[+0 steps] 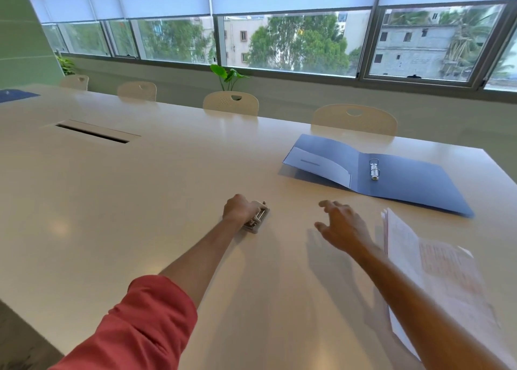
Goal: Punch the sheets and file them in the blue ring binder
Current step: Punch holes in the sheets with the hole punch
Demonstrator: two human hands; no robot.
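**Punch in hand, sheets not yet punched**

Our left hand (237,208) grips the hole punch (258,216) on the white table (140,190). Our right hand (340,224) hovers with spread fingers and holds nothing. The sheets (436,274) lie just right of it. The blue ring binder (391,174) lies open further away. Next we must feed the sheets squarely into the punch, we think.
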